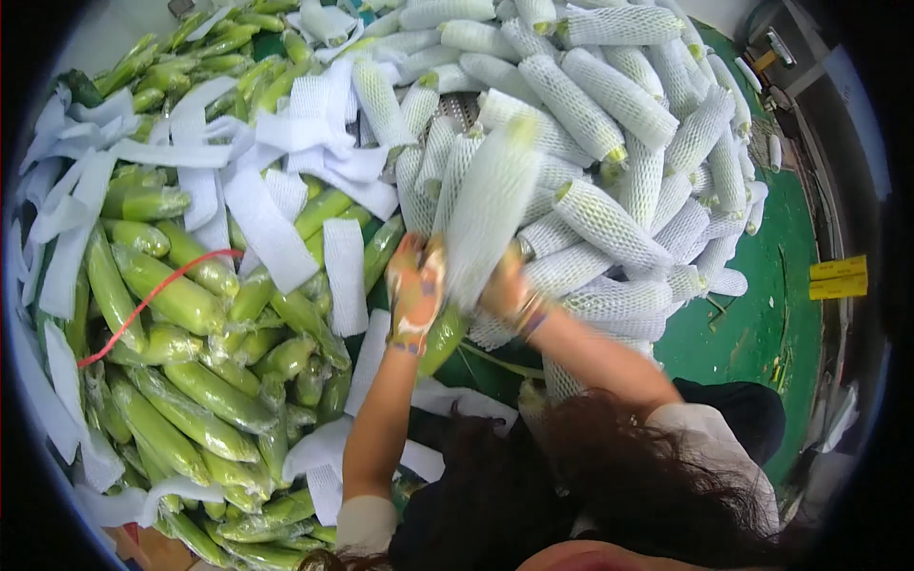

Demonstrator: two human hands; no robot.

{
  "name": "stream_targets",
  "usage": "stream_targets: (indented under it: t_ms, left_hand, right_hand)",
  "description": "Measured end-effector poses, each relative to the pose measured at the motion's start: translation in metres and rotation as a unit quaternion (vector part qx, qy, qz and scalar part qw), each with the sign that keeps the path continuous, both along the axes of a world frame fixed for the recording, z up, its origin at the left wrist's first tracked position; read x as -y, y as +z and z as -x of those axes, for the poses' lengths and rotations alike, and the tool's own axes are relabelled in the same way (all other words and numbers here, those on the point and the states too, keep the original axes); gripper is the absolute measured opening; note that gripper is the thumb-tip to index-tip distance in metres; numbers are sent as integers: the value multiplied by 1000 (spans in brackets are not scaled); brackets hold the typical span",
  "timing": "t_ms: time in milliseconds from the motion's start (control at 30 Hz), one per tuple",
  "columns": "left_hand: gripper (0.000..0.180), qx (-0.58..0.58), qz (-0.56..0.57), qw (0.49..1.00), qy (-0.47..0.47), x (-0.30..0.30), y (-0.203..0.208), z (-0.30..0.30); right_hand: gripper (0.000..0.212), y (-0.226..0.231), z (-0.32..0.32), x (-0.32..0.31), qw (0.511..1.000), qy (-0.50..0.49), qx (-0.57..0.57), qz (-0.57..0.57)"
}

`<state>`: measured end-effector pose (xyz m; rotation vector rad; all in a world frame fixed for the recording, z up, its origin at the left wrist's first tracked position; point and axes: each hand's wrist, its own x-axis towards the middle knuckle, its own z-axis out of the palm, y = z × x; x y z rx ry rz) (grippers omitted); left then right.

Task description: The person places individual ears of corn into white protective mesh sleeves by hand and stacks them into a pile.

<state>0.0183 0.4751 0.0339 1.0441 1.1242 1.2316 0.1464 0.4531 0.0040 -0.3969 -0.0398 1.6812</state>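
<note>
A long green vegetable in a white foam net sleeve (490,209) stands tilted between my hands, blurred by motion, its green tip pointing away from me. My left hand (416,290) closes on the left side of its lower end, and my right hand (506,285) grips the right side. Some of the right fingers are hidden behind the sleeve. Both hands wear light gloves or wraps with bare-looking patches. Just below them lies a bare green vegetable (443,341) in clear film.
Many film-wrapped green vegetables (181,295) fill the left side, with flat white foam sleeves (262,219) strewn over them. A red strap (152,297) crosses that heap. Netted vegetables (609,224) are piled at the back and right. Green floor (705,343) shows beyond, near a yellow label (838,278).
</note>
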Motion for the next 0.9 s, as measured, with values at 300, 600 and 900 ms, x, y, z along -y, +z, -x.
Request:
stream_targets:
  t_ms: [300, 600, 900]
  left_hand:
    - [24, -473, -130, 870, 54, 78, -35, 104]
    - [46, -637, 143, 753, -84, 115, -58, 102]
    - [42, -167, 145, 975, -1, 100, 12, 121]
  right_hand:
    - [25, 110, -72, -57, 471, -20, 789, -394]
    - [24, -52, 124, 31, 344, 318, 867, -169]
    - [24, 43, -11, 57, 799, 64, 594, -64]
